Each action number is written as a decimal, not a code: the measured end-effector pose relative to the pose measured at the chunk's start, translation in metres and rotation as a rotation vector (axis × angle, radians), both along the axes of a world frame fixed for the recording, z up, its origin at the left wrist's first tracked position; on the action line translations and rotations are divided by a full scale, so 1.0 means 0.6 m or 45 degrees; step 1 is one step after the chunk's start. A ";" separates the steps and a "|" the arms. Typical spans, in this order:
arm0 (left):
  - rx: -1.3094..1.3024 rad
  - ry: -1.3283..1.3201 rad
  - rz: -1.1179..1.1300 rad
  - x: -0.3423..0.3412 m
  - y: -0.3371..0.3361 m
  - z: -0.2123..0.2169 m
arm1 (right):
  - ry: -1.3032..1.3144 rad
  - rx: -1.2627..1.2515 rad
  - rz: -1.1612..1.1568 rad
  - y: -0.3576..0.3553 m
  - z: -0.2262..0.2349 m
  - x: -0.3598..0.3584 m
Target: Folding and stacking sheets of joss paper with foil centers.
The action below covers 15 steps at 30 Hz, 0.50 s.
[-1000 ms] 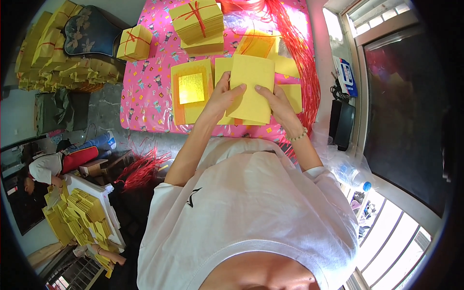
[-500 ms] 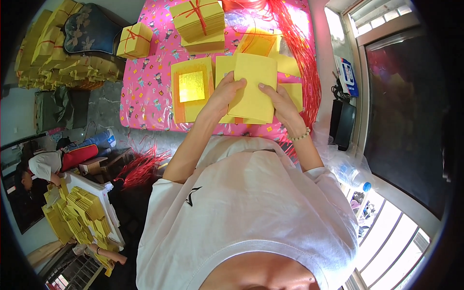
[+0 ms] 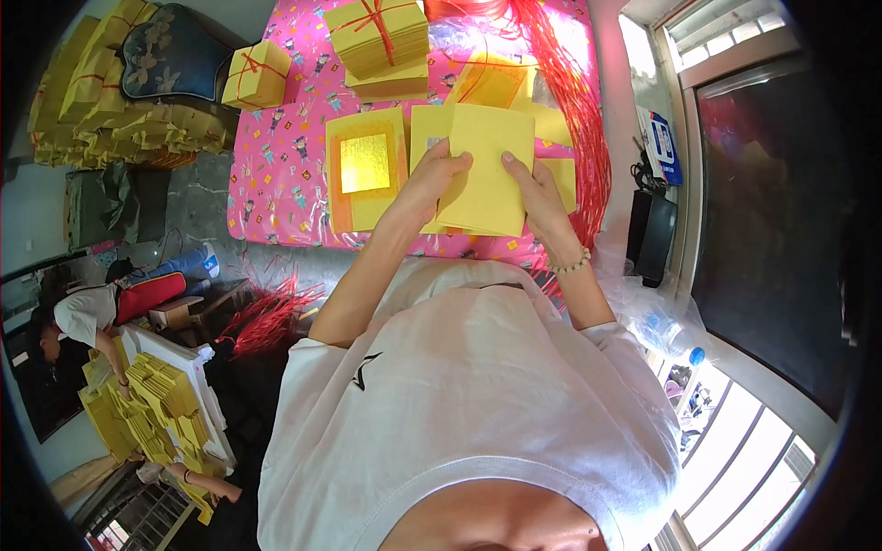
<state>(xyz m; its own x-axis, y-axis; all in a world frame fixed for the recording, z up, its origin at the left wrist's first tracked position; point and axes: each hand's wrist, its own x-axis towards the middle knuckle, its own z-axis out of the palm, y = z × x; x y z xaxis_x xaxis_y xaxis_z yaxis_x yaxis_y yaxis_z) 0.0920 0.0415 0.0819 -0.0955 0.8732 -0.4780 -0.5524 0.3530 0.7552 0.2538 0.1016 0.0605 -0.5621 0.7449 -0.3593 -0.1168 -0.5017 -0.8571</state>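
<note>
The left hand (image 3: 430, 184) and the right hand (image 3: 537, 188) both clamp a thin stack of plain yellow paper sheets (image 3: 487, 170), thumbs pressed on its upper face, fingers curled beneath, just above the pink patterned table cover (image 3: 276, 174). Beside it lies one yellow sheet pile with a shiny gold foil square (image 3: 366, 165). Two red-tied yellow paper bundles (image 3: 378, 37) sit farther back, near loose red strings (image 3: 574, 101).

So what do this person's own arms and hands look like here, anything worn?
Both forearms are bare from short white T-shirt sleeves. The shirt has a small dark mark on the chest. The right hand has a pale beaded bracelet at its wrist. The left hand shows no bracelet, watch or glove. No rings can be made out.
</note>
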 end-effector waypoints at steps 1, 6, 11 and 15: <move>-0.036 0.018 -0.037 -0.002 0.000 0.002 | 0.002 0.054 0.014 -0.001 -0.001 0.001; 0.143 0.155 0.008 0.014 -0.014 -0.002 | -0.056 0.350 -0.033 -0.014 -0.001 0.002; 0.557 0.353 0.182 0.042 -0.028 -0.018 | -0.048 0.487 -0.073 -0.025 0.010 0.006; 0.633 0.437 0.192 0.049 -0.036 -0.006 | -0.032 0.567 -0.074 -0.029 0.011 0.012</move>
<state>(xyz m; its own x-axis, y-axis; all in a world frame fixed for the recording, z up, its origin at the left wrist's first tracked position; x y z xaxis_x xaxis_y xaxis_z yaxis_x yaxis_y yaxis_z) 0.1213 0.0200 0.0783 -0.3111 0.9484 0.0618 -0.2657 -0.1493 0.9524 0.2612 0.0843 0.0670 -0.5099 0.8602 -0.0091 -0.1104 -0.0760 -0.9910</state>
